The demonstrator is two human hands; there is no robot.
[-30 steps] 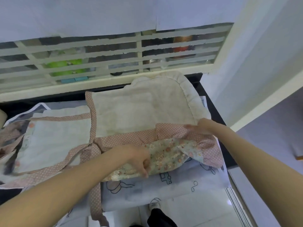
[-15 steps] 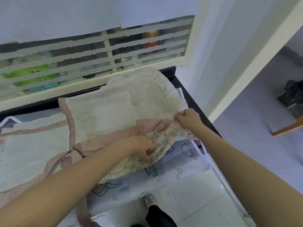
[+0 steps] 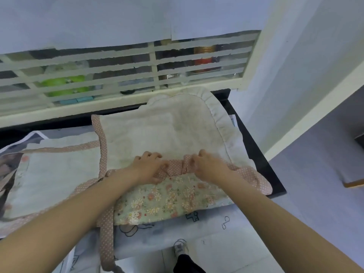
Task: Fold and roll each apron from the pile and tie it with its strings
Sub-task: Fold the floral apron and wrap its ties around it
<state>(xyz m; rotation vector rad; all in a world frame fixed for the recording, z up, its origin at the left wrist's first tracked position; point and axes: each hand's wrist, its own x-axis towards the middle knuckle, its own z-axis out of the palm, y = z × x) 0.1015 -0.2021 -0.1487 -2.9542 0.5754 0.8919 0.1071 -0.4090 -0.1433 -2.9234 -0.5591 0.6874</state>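
Observation:
A cream apron [image 3: 157, 131] with pink polka-dot trim and a ruffled right edge lies spread on the dark table [image 3: 258, 154]. Its near edge is folded over, showing a floral-print side [image 3: 169, 200]. My left hand [image 3: 147, 166] and my right hand [image 3: 208, 166] sit close together on the dotted fold line, fingers curled into the cloth and gripping it. A dotted pink string [image 3: 106, 233] hangs off the near table edge below my left forearm.
A second pale piece with pink trim [image 3: 57, 174] lies to the left. A white printed sheet [image 3: 206, 227] covers the table under the aprons. A slatted window frame [image 3: 118, 75] runs along the back, a wall stands right, floor lies below.
The floral edge has been folded further up over the cream side. My right hand moved left from the right corner, my left hand moved up; both now meet at the fold's middle.

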